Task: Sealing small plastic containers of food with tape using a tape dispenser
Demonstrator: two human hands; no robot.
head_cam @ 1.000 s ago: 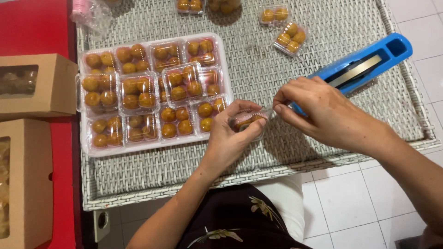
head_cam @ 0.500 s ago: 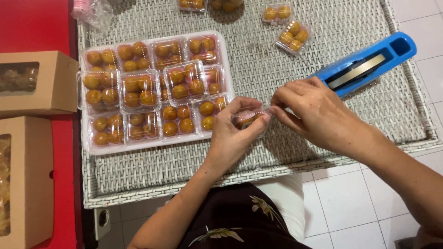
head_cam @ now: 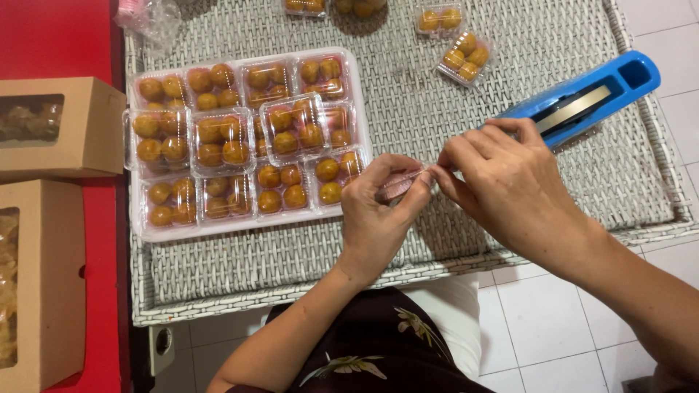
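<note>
White tiled floor below; a pale woven wicker table (head_cam: 451,109) fills most of the view, a red surface (head_cam: 58,36) at its left edge. Two brown cardboard window boxes (head_cam: 62,131) sit on the red. On the wicker, a white tray (head_cam: 240,225) carries clear clamshell packs of round orange-yellow sweets (head_cam: 218,142), some stacked. A blue tape dispenser (head_cam: 590,94) lies at right; two loose small packs (head_cam: 466,58) near the far edge. Left hand (head_cam: 375,218) and right hand (head_cam: 510,182) meet just in front of the tray's right end, fingertips pinched narrow on a small clear pack (head_cam: 399,185) held between them above the table.
</note>
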